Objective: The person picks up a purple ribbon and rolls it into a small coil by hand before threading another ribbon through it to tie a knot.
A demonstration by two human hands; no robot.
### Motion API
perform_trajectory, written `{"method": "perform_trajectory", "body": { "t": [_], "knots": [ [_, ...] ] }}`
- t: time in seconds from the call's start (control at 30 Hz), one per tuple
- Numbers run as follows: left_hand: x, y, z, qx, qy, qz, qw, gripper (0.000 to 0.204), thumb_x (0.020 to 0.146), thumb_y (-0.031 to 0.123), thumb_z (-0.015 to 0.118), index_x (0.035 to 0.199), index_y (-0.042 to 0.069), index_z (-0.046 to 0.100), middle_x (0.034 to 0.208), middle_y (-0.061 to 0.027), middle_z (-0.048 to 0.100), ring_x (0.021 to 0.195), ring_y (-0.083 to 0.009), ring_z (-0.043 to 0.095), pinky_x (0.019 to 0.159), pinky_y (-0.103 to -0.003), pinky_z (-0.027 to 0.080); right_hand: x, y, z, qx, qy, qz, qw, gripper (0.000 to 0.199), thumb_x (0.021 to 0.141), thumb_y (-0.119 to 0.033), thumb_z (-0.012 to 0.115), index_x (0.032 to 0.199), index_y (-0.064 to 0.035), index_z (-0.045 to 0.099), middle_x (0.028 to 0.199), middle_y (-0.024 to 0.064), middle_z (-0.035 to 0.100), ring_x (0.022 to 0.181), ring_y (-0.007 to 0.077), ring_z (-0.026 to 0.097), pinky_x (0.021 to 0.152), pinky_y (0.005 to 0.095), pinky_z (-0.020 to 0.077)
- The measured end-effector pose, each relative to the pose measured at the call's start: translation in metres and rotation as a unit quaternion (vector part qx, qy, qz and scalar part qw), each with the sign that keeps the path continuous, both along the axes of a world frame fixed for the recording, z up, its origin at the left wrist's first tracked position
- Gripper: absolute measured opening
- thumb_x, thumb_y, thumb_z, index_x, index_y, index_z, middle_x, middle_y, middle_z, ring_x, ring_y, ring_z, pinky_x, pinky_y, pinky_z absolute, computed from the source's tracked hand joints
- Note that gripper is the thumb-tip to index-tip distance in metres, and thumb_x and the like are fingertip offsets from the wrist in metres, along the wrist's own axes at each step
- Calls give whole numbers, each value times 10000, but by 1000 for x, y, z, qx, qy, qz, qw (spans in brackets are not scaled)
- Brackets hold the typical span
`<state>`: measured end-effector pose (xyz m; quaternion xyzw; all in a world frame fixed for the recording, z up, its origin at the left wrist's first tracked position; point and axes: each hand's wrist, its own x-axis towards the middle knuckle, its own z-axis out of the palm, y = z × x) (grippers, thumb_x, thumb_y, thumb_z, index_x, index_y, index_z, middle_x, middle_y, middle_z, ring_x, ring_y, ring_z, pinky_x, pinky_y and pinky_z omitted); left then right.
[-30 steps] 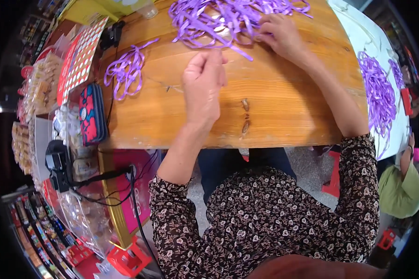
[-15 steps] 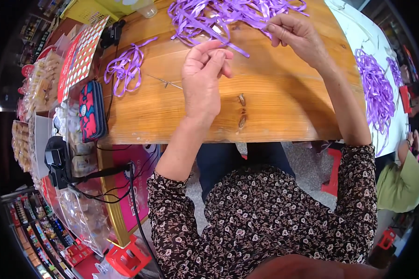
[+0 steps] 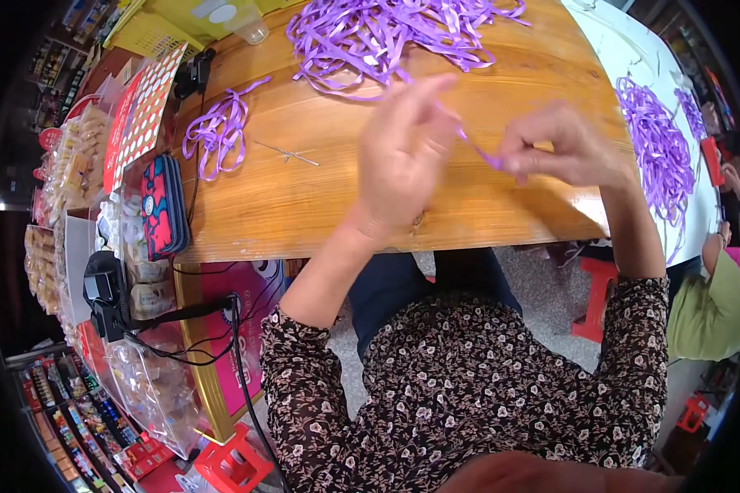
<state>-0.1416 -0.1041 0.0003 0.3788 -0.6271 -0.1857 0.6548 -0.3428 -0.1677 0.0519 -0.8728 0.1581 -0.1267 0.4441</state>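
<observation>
left hand (image 3: 403,160): raised over the wooden table (image 3: 321,205), blurred; fingers bunched and pointing up-right, thumb and forefinger appear pinched on one end of a purple ribbon strip (image 3: 478,149); exact grip hard to make out through blur
right hand (image 3: 563,148): also raised over the table, to the right of the left hand; fingers curled in, tips pinched on the other end of the same strip
ribbon strip: short, thin, stretched between both hands, above the table's near edge, clear of the surface
big ribbon heap (image 3: 386,33): loose tangle of purple strips at the far side of the table, just beyond the left fingertips; touching or not, cannot tell
small ribbon bundle (image 3: 218,131): looped strips lying at the table's left end, well apart from both hands
thin wire piece (image 3: 286,152): lying on the wood between the small bundle and the left hand
patterned pouch (image 3: 163,205): red and blue, standing on edge against the table's left side
plastic cup (image 3: 247,20): clear, far left corner of the table
third ribbon pile (image 3: 654,148): purple, on the white surface right of the table
other person (image 3: 707,304): green sleeve at the right rim, hands not near the strip
red stool (image 3: 596,296): on the floor under the table's right end
</observation>
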Motion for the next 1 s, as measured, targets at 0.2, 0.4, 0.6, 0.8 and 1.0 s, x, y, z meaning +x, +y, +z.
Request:
{"method": "perform_trajectory", "body": {
  "t": [0.2, 0.4, 0.6, 0.8, 1.0],
  "knots": [
    [-26, 8, 13, 30, -107, -155, 982, 176, 819, 124, 620, 934, -8, 611, 708, -89, 550, 639, -195, 531, 573, -292, 418, -38, 5, 28, 199, -235, -73, 949, 205, 855, -198, 578, 725, -47, 531, 630, 22, 522, 524, 123, 447, 594, 276, 372],
    [-3, -2, 10, 44, -93, -78, 992, 142, 779, 43, 654, 906, -13, 625, 684, -44, 546, 567, -121, 484, 505, -245, 377, -94, -22, 42, 366, -509, -58, 777, 211, 892, -153, 524, 710, -88, 442, 664, -12, 365, 664, 132, 358, 687, 273, 303],
    [18, -1, 6, 190, 96, -77, 974, 90, 826, 41, 627, 897, -8, 654, 732, 53, 530, 624, -17, 421, 533, -175, 331, -129, -55, 12, 284, -495, -183, 800, 125, 875, -108, 544, 908, 12, 554, 640, -17, 360, 657, 119, 341, 628, 264, 291],
    [43, 4, 2, 187, 127, -28, 974, 79, 836, 53, 626, 881, -5, 655, 745, 69, 514, 636, -1, 404, 550, -156, 304, -123, -60, -20, 92, -281, -393, 871, 200, 891, -149, 535, 977, 19, 602, 701, -13, 498, 664, 80, 442, 633, 206, 349],
    [65, -3, -11, 148, -244, 218, 933, 170, 804, 41, 628, 959, -27, 616, 847, -65, 574, 721, -121, 523, 607, -244, 412, -94, -47, -36, -48, -90, -352, 930, 196, 899, -166, 534, 985, -14, 623, 760, -12, 583, 712, 56, 527, 648, 197, 410]
  ]
}}
